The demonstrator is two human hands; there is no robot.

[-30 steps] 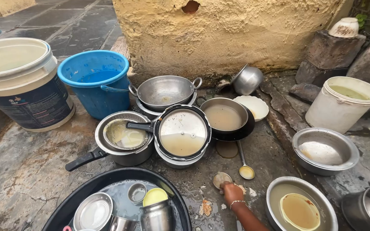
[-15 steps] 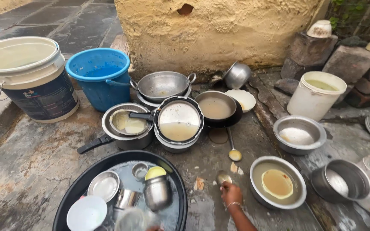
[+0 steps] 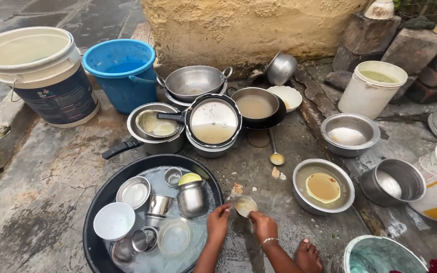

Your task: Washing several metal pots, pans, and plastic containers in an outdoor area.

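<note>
I see both forearms reaching in from the bottom edge. My left hand (image 3: pixel 219 222) and right hand (image 3: pixel 263 226) curl around a small steel bowl (image 3: pixel 244 206) on the wet floor (image 3: pixel 51 177), beside the black basin (image 3: pixel 102 197). Fingertips stay hidden. A dark-labelled bucket (image 3: pixel 46 81) stands far left.

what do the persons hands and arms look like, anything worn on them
Both forearms are bare, with no sleeves or gloves in view. The right hand has a thin beaded bracelet at the wrist. The left hand shows nothing at its wrist; rings are too small to tell.
</note>
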